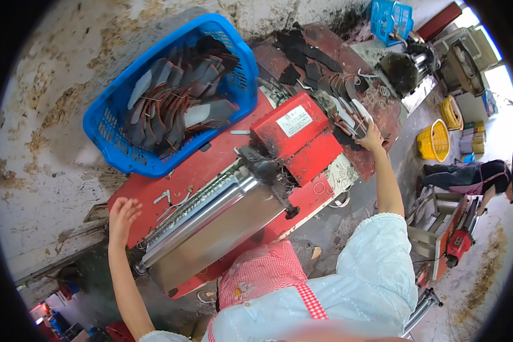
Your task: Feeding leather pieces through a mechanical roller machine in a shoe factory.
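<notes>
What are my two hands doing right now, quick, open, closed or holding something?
Left hand: open, empty, fingers spread over the red metal machine table.
Right hand: on the dark flat cut pieces; grip cannot be told.

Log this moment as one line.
left hand open above red table | right hand on dark pieces | blue basket full

Dark flat leather pieces [347,117] heaped at the red table's [199,168] right end.
</notes>
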Tool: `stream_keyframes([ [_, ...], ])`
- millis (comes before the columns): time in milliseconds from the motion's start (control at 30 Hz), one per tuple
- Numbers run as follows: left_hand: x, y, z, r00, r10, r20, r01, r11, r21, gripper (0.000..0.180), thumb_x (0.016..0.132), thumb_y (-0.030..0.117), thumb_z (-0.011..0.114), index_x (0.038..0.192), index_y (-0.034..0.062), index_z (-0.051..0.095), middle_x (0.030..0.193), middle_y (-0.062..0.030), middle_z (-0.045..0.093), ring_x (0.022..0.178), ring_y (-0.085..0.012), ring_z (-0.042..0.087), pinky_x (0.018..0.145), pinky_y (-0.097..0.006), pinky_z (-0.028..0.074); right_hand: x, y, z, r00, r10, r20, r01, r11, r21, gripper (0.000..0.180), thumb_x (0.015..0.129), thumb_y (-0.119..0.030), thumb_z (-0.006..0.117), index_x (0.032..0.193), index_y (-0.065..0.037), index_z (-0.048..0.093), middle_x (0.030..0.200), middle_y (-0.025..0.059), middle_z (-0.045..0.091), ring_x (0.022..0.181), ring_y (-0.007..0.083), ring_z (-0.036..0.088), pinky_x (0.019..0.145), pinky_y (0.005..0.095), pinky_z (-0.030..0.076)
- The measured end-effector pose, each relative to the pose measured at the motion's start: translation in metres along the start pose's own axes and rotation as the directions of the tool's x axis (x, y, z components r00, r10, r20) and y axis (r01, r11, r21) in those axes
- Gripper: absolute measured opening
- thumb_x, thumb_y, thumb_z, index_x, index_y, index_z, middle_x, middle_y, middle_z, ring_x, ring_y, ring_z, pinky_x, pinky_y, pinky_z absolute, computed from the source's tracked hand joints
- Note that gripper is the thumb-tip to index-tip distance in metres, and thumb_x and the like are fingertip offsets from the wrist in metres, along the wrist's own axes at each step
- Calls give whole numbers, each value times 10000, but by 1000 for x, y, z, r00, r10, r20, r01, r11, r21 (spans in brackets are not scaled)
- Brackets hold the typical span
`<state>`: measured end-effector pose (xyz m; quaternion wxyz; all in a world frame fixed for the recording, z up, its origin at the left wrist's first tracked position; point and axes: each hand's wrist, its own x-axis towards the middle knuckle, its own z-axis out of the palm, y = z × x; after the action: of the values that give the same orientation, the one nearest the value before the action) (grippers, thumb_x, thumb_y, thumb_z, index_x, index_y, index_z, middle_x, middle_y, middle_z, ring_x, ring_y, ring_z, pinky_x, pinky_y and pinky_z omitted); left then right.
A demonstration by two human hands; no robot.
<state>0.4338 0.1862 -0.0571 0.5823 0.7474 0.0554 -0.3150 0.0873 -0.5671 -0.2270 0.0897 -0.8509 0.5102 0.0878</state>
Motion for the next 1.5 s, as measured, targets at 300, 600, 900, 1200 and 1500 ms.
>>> stream_keyframes([
  [300,-52,-23,54,998,-52,-45,52,999,-18,118,991,196,618,1014,129,524,1046,-59,658,1011,-204,680,840,-329,552,31,30,11,950,-123,-287,111,992,-58,871,785,-289,647,1542,-124,247,1295,262,569,1149,435,595,937,533,493],
  [600,-83,-2,130,994,86,72,-95,987,127,120,979,155,618,988,106,509,1021,-66,666,990,-200,682,839,-342,547,53,51,9,979,-32,-201,59,990,130,951,723,-380,738,1528,-218,260,1387,276,525,1183,449,591,991,532,467],
  [900,-147,12,207,835,210,508,-361,906,220,111,952,116,650,1033,51,614,1054,-45,671,1008,-155,639,916,-317,508,-22,110,-72,902,-260,-343,383,849,363,706,774,-381,775,1383,-177,482,1165,184,688,1060,386,666,886,444,514],
  [1200,-238,56,300,107,647,755,-882,413,-228,466,814,104,753,1252,68,599,1243,-114,587,1174,-294,580,981,-388,493,-319,106,-235,766,-529,367,173,718,674,907,619,-222,888,1398,-7,476,1269,109,613,1183,211,576,1038,357,435],
  [1500,-243,-8,266,220,-344,913,-633,662,402,1292,702,653,777,1560,-39,102,1561,-307,281,1390,-392,419,1122,-395,380,-426,-107,-164,-55,-665,744,337,689,641,913,690,-331,866,1440,-13,453,1329,172,616,1203,252,599,1043,367,455],
])
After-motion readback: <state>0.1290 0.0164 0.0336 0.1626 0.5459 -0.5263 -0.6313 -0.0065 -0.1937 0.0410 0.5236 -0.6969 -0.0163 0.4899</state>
